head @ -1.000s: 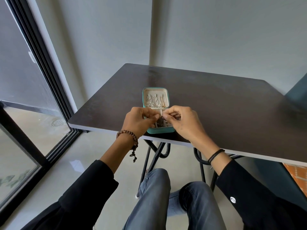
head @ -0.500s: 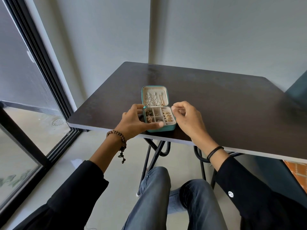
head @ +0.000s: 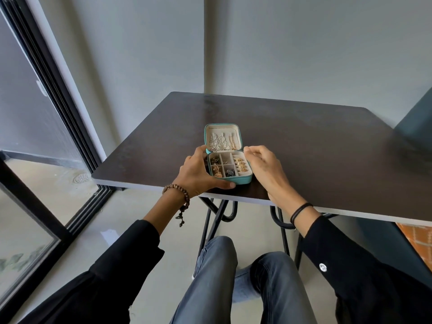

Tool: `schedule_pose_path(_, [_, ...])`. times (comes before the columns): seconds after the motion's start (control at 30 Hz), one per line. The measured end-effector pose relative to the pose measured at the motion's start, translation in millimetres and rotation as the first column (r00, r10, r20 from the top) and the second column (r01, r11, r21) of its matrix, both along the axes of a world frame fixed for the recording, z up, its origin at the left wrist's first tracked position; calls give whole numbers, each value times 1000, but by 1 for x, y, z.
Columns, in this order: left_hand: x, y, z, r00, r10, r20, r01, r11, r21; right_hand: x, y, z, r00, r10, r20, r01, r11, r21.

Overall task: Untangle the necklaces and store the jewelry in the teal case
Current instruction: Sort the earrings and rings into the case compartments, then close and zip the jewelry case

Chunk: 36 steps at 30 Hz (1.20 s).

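Far left, a tall glass door (head: 35, 118) runs alongside the left edge of the worktop (head: 315, 141). Moving in, the left hand (head: 198, 174) grips the teal case (head: 243, 180), fingers curved round its left wall and thumb laid flat along the front wall. The case sits right at the worktop's front edge, nearer the front-left corner than the right. It is open, with the lid (head: 222, 127) standing up behind the tray, and the necklaces (head: 219, 142) hang in separate strands inside that lid. Down in the tray, gold pieces (head: 240, 165) fill the right-hand column, with darker bits in the left and middle compartments. Then comes the right hand (head: 264, 169), fingers loosely curled just beside the case's right wall, fingertips up by the hinge corner, holding nothing. Whether it touches the case cannot be told.

Now the danger. That front edge is very close, so a tug toward the person could tip the case onto the floor and scatter the lot. If the lid comes down too fast, the chains could swing together and tangle, or get nipped in the closing seam. As for room, the dark worktop stretches wide behind the case and off to its right, so sliding the case inward looks the safe play.
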State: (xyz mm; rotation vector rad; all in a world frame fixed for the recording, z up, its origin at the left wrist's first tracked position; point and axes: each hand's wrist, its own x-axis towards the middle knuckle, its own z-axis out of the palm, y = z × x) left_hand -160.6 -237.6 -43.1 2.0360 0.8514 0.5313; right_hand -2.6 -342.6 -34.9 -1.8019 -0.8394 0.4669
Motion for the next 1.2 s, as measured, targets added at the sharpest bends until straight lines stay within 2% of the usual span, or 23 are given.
schedule_pose_path(0.2, [41, -11, 5, 997, -66, 34, 64, 996, 56, 31, -23, 10, 995, -90, 30, 89, 995, 33])
schedule_pose_path(0.37, [77, -26, 9, 991, -129, 39, 127, 991, 30, 60, -45, 13, 986, -165, 33, 164, 986, 35])
schedule_pose_path(0.53, [103, -32, 8, 989, -142, -40, 145, 986, 88, 80, -58, 8, 976, -219, 21, 218, 976, 11])
schedule_pose_path(0.9, [108, -23, 2, 971, -230, -67, 234, 970, 70, 104, -42, 7, 973, -228, 30, 229, 970, -80])
schedule_pose_path(1.0, [110, -24, 4, 971, -233, -49, 236, 970, 68, 111, -31, 12, 982, -179, -58, 176, 983, -61])
schedule_pose_path(1.07, [110, -24, 5, 972, -229, -48, 232, 970, 67, 116, -24, 11, 974, -137, -178, 135, 991, -20])
schedule_pose_path(1.2, [109, -23, 3, 975, -216, -46, 219, 973, 67, 124, -19, 16, 884, -155, -441, 245, 957, 155])
